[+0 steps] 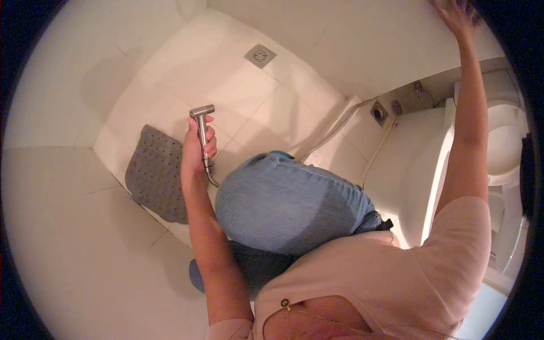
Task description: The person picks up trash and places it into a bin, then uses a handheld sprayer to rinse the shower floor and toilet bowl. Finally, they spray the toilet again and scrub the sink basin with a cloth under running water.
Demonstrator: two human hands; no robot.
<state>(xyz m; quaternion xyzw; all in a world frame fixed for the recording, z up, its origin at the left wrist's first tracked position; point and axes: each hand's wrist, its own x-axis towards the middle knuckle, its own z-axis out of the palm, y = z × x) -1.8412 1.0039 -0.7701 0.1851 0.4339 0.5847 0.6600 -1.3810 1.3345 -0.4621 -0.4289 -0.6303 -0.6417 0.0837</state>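
My left hand [198, 141] is wrapped around the handle of a metal hand-held bidet sprayer [203, 122], its head tilted up above my fist. A hose bends from the lower end of the handle and passes behind my knee. A grey perforated rubber mat [156, 175] lies on the floor just left of that hand. My right hand [460, 17] reaches far up at the top right edge, fingers spread against the pale wall. Its fingertips are partly lost in the dark rim.
A square floor drain [260, 55] sits in the tiled floor ahead. My bent knees in blue jeans [283, 204] fill the middle. To the right are a white toilet [411, 153], a hose [337, 127] along the floor and a second drain opening [378, 113].
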